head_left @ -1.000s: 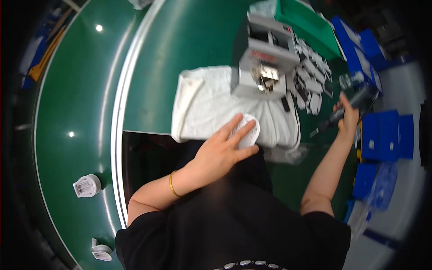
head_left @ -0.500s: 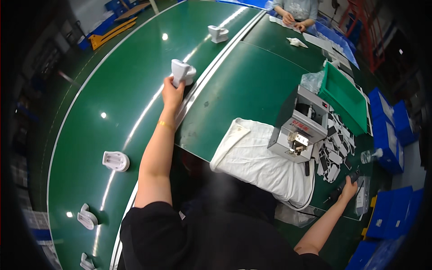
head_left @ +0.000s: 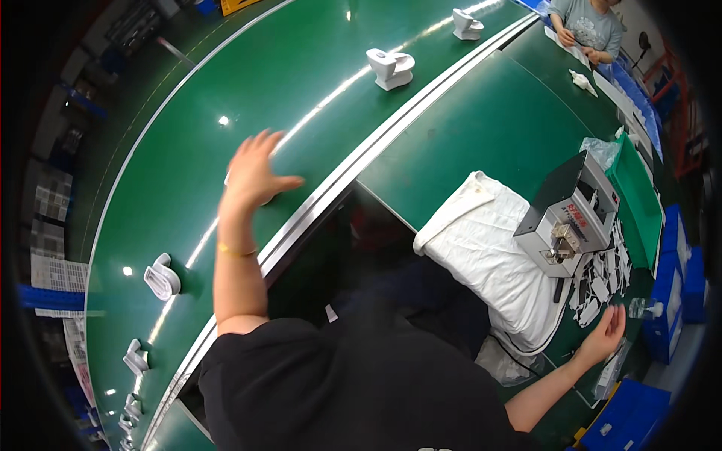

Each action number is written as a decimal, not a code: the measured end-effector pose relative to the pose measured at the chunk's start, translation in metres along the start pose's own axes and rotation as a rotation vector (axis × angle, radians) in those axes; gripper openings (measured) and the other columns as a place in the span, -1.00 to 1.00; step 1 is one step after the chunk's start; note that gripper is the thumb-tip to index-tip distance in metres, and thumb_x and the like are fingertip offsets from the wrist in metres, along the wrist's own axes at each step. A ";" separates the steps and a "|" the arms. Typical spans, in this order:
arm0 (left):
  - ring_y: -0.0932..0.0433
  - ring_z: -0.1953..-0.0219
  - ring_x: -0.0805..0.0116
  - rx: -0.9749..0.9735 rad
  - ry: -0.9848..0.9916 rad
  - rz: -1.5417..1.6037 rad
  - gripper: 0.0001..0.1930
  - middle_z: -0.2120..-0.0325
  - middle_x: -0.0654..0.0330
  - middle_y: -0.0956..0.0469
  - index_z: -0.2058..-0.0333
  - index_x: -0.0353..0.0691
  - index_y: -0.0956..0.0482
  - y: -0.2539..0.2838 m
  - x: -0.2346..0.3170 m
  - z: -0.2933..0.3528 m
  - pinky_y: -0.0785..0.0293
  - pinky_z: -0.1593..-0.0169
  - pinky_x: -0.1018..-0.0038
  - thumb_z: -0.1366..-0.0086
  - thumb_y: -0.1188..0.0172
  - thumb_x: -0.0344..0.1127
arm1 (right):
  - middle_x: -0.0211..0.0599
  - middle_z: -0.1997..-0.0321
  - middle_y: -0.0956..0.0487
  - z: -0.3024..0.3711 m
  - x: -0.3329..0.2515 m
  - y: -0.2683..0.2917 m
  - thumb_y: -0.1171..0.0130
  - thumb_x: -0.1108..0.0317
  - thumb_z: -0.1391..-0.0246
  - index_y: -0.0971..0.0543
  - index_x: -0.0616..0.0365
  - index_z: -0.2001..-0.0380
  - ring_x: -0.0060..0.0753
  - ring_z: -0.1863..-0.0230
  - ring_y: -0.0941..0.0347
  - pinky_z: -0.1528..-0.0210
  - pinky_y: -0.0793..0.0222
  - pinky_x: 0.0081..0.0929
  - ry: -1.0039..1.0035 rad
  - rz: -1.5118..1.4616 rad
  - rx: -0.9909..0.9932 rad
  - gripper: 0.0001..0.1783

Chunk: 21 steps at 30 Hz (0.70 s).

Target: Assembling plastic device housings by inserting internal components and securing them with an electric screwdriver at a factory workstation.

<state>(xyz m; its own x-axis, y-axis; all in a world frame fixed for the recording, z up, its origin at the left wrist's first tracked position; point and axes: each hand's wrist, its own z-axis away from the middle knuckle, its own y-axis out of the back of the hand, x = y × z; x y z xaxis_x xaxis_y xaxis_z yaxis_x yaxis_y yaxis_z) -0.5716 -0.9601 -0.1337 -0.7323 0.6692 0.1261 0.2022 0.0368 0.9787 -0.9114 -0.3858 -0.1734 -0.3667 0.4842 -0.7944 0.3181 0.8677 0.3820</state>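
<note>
Over the green conveyor belt (head_left: 323, 143), my left hand (head_left: 252, 171) is open with fingers and thumb spread. Beneath it, mostly hidden by the palm, is a white piece whose edges just show. Farther up the belt stands a white plastic piece shaped like a small toilet (head_left: 391, 69), free of any hand. A similar white piece (head_left: 467, 25) stands beyond it. At the right, my right hand (head_left: 606, 335) is open and holds nothing visible, its fingers stretched beside a pile of small black and white flat pieces (head_left: 599, 289).
A grey bench machine (head_left: 565, 218) stands behind a folded white cloth (head_left: 481, 248). A green tray (head_left: 638, 203), blue bins (head_left: 624, 413) and a clear bottle (head_left: 645, 308) line the right. More white pieces (head_left: 162, 276) lie nearer on the belt. A co-worker (head_left: 590, 30) sits far right.
My left hand has let go of the toilet-shaped piece and come back leftward and nearer, opening. My right hand has let go of the black screwdriver. The view has shifted.
</note>
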 end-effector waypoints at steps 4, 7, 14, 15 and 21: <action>-0.39 -0.18 0.00 -0.107 0.026 0.216 -0.20 -0.16 -0.06 -0.38 -0.15 -0.17 -0.40 0.007 -0.055 0.027 -0.36 -0.21 0.25 0.19 -0.42 -0.35 | -0.15 0.00 -0.57 0.023 -0.026 -0.043 -0.21 0.42 -0.19 -0.51 0.32 -0.04 -0.41 0.01 -0.50 -0.08 -0.40 -0.49 0.035 0.015 -0.114 -0.63; -0.45 -0.13 0.04 -0.148 0.042 0.306 -0.25 -0.10 -0.07 -0.42 -0.13 -0.17 -0.39 -0.001 -0.082 0.032 -0.43 -0.14 0.33 0.16 -0.35 -0.51 | -0.29 0.15 -0.62 0.035 -0.063 -0.088 -0.25 0.45 -0.13 -0.59 0.33 0.07 -0.57 0.19 -0.49 0.06 -0.39 -0.62 0.024 -0.156 -0.229 -0.70; -0.47 0.19 0.34 0.097 -0.127 0.791 -0.56 0.17 0.12 -0.53 0.14 -0.34 -0.42 -0.009 -0.007 -0.002 -0.43 0.09 0.42 0.02 -0.33 -0.40 | -0.38 0.37 -0.64 -0.007 -0.033 -0.057 -0.27 0.40 -0.08 -0.65 0.24 0.28 -0.54 0.33 -0.50 0.24 -0.38 -0.58 0.019 0.027 -0.038 -0.84; -0.47 0.19 0.34 0.080 -0.143 0.797 -0.56 0.17 0.12 -0.53 0.14 -0.34 -0.42 -0.016 0.010 -0.006 -0.43 0.09 0.42 0.02 -0.33 -0.40 | -0.31 0.41 -0.63 -0.011 -0.021 -0.053 -0.28 0.40 -0.05 -0.65 0.21 0.31 -0.45 0.36 -0.52 0.29 -0.39 -0.51 0.056 0.103 -0.039 -0.86; -0.46 -0.08 0.14 -0.376 -0.351 1.574 -0.22 -0.04 0.00 -0.46 -0.16 -0.40 -0.31 -0.065 0.195 0.013 -0.37 -0.18 0.25 -0.04 -0.25 -0.01 | -0.15 0.28 -0.65 -0.005 -0.006 -0.051 -0.31 0.35 0.04 -0.65 0.19 0.27 -0.20 0.20 -0.58 0.12 -0.44 -0.35 -0.051 0.560 -0.243 -0.77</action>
<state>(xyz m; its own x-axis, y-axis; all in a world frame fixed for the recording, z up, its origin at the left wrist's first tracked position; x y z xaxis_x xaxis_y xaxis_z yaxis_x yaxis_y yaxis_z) -0.7193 -0.8226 -0.1752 0.2083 -0.0002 0.9781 0.3586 -0.9304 -0.0765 -0.9301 -0.4326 -0.1861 -0.1576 0.8732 -0.4611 0.2399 0.4868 0.8399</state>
